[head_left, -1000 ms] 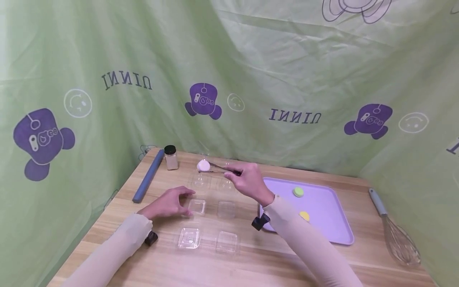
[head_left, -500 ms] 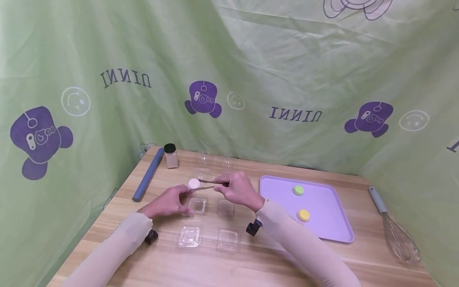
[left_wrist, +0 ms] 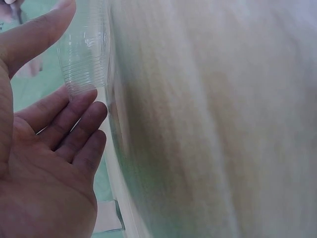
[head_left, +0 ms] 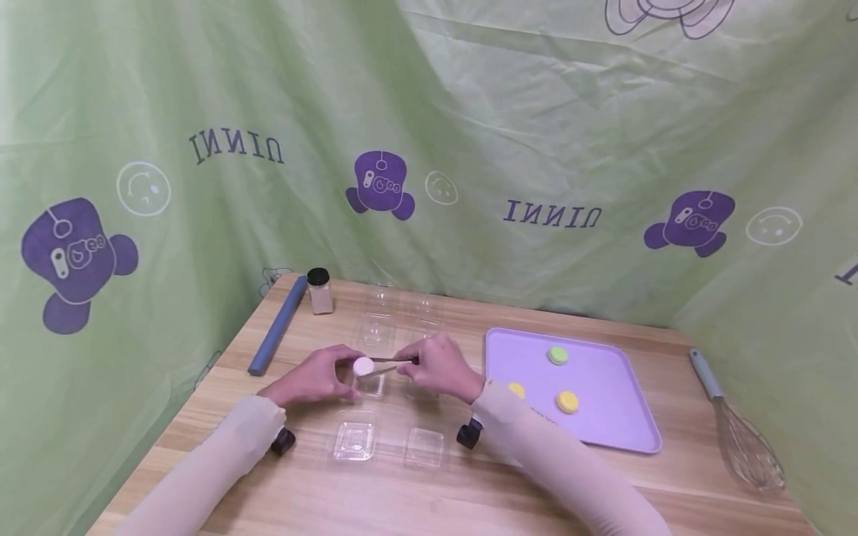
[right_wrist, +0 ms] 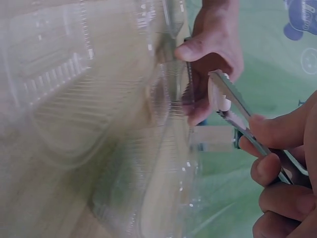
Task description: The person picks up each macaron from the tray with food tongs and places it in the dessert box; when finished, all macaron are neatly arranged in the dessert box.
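Observation:
In my right hand (head_left: 439, 365) is a pair of metal tongs (right_wrist: 237, 99), pinched between thumb and fingers. A pale pink macaron (head_left: 363, 366) is caught between the tongs' tips, above an open clear plastic box (head_left: 372, 385). My left hand (head_left: 315, 378) holds that box by its left side, thumb at the near corner and fingertips at the far one. In the left wrist view the box (left_wrist: 84, 54) lies between the thumb and the relaxed fingers. From the right wrist view the macaron (right_wrist: 214, 96) is tilted on edge beside the left palm.
More clear boxes (head_left: 355, 442) stand in two columns around the hands. At right, a lilac tray (head_left: 610, 394) bears a green macaron (head_left: 558, 355) and two yellow macarons (head_left: 567, 402). A whisk (head_left: 744, 439) lies far right; a blue rolling pin (head_left: 278, 327) and a black-lidded jar (head_left: 320, 292) are at left.
My right hand has brought the tongs and pink macaron nearer and slightly left, from the far boxes to above the box at my left hand. The left hand has stayed in place.

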`<move>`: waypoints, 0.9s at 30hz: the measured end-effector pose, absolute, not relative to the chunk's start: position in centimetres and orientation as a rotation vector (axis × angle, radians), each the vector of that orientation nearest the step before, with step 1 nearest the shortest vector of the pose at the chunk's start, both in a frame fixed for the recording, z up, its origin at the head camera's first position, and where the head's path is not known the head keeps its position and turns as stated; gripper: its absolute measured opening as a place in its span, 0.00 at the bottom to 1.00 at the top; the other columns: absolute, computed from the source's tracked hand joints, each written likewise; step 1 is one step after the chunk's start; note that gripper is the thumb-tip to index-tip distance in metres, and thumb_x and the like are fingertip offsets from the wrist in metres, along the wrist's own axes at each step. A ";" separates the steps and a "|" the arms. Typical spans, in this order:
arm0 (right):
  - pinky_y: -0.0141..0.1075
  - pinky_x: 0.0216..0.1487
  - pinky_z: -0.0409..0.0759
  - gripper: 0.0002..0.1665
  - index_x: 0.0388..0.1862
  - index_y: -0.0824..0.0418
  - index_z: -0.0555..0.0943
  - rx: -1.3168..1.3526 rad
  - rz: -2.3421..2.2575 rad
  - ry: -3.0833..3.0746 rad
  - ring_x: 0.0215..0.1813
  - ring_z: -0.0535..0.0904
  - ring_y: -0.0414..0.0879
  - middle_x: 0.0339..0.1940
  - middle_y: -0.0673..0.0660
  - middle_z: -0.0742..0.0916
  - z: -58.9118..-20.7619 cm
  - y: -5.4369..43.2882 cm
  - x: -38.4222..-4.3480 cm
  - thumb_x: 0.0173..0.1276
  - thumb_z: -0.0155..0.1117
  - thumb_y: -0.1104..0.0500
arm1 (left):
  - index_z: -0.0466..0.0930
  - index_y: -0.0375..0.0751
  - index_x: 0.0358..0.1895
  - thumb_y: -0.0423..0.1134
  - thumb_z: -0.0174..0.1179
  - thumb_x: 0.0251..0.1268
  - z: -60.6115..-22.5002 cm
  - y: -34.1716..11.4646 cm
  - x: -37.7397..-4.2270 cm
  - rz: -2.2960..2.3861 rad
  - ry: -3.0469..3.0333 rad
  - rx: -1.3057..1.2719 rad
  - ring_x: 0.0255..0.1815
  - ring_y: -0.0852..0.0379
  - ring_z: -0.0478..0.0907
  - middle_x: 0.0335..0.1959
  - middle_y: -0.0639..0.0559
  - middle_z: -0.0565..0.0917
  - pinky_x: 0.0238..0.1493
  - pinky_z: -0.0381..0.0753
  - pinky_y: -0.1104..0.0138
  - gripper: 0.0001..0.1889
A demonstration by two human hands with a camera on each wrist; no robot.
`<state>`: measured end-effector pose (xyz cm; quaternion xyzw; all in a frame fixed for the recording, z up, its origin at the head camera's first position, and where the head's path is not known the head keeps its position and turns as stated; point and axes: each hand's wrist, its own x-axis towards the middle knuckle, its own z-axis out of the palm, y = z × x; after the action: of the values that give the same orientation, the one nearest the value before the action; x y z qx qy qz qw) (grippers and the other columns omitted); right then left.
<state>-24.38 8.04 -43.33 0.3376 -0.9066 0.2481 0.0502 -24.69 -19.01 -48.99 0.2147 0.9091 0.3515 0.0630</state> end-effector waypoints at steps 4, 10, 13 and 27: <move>0.26 0.26 0.61 0.10 0.43 0.54 0.92 1.019 0.711 -2.812 0.13 0.59 0.32 0.36 0.50 0.94 -43.7 7.9 -24.4 0.63 0.74 0.55 | 0.78 0.41 0.65 0.53 0.82 0.39 -48.9 -18.9 -24.6 1.051 2.748 0.647 0.60 0.50 0.79 0.57 0.50 0.84 0.66 0.79 0.48 0.44; 0.26 0.16 0.58 0.10 0.42 0.55 0.92 1.023 0.691 -2.833 0.13 0.58 0.33 0.35 0.51 0.94 -44.5 7.8 -24.7 0.62 0.73 0.56 | 0.78 0.40 0.64 0.53 0.82 0.39 -48.7 -18.9 -24.5 1.049 2.750 0.641 0.61 0.48 0.80 0.58 0.49 0.85 0.68 0.78 0.47 0.44; 0.26 0.14 0.57 0.09 0.41 0.55 0.92 1.022 0.667 -2.836 0.13 0.58 0.33 0.34 0.51 0.94 -45.0 7.8 -24.9 0.61 0.73 0.57 | 0.78 0.40 0.64 0.52 0.82 0.40 -48.7 -18.9 -24.5 1.059 2.743 0.639 0.62 0.47 0.79 0.58 0.48 0.84 0.68 0.78 0.47 0.43; 0.27 0.14 0.57 0.11 0.45 0.49 0.92 1.015 0.527 -2.908 0.14 0.60 0.33 0.22 0.43 0.87 -44.8 7.5 -24.8 0.63 0.71 0.54 | 0.78 0.39 0.64 0.52 0.82 0.40 -48.7 -18.9 -24.5 1.065 2.736 0.656 0.63 0.46 0.79 0.59 0.47 0.84 0.69 0.77 0.47 0.43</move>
<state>-24.84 7.54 -44.81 0.3249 -0.9306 0.1687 0.0085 -24.51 -18.94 -48.68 0.2177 0.9074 0.3532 0.0665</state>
